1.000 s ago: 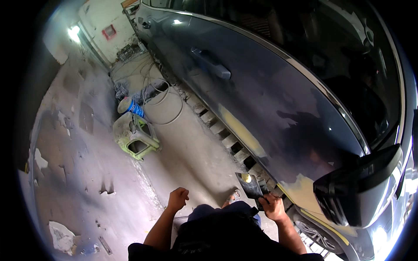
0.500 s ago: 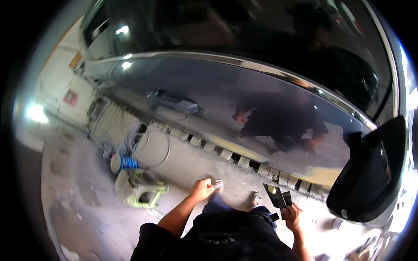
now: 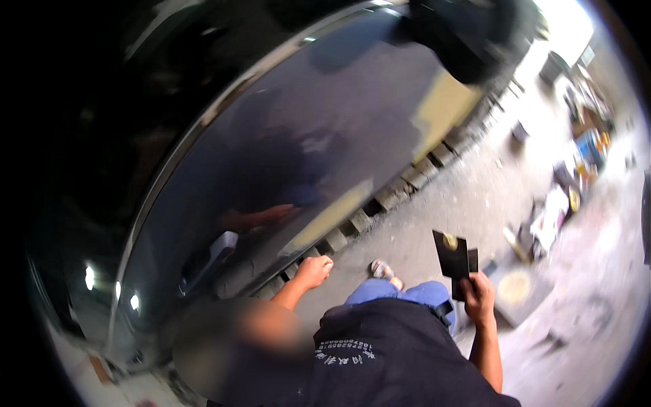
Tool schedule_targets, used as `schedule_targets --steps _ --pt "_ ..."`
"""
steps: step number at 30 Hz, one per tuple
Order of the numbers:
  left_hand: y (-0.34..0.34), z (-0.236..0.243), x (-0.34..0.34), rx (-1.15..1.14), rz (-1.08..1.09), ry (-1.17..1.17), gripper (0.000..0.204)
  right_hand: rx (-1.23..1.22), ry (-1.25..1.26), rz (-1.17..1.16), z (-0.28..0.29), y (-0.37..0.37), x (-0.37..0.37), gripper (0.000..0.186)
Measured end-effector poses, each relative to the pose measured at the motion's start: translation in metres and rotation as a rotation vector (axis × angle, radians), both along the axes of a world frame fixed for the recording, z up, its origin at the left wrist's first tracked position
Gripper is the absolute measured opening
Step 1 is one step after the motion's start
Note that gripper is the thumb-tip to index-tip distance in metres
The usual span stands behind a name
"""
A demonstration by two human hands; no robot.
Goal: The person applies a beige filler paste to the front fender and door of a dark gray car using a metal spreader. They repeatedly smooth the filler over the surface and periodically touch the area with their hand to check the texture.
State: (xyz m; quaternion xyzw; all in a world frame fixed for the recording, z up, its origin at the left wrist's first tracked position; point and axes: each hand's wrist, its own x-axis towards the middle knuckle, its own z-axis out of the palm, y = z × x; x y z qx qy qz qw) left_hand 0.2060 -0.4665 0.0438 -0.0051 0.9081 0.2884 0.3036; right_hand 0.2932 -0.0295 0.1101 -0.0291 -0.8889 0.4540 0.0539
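Note:
My right hand (image 3: 479,290) is closed around thin dark rectangular spreaders or plates (image 3: 451,258), held upright beside my leg, with a pale yellow dab on the front one. My left hand (image 3: 314,270) is curled closed near the lower edge of the dark grey car door (image 3: 298,142); anything inside its fingers is too small to make out. That door carries a long yellowish filler patch (image 3: 327,218) and another pale yellow patch (image 3: 444,105) farther forward. The door handle (image 3: 213,258) lies to the left of my left hand.
The black side mirror (image 3: 454,37) juts out at the top. Blocks (image 3: 392,197) line the floor under the door. Mixed containers and wrappers (image 3: 586,146) lie along the right. A grey slab (image 3: 517,292) with a pale round patch is beside my right hand. My sandalled foot (image 3: 382,270) shows below.
My view has swung around along the car: the mirror has shifted to the top and clutter has come in at right. Both hands remain closed, the right still holding the dark spreaders.

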Motion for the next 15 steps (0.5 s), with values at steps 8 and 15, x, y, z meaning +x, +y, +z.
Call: schedule_targets --steps 8,15 --pt "-0.022 -0.012 0.018 -0.172 -0.352 0.115 0.024 -0.187 0.081 -0.398 -0.055 -0.037 0.151 0.004" --pt "-0.010 0.002 0.067 -0.331 -0.767 0.187 0.018 -0.454 -0.103 -0.608 -0.099 -0.089 0.283 0.010"
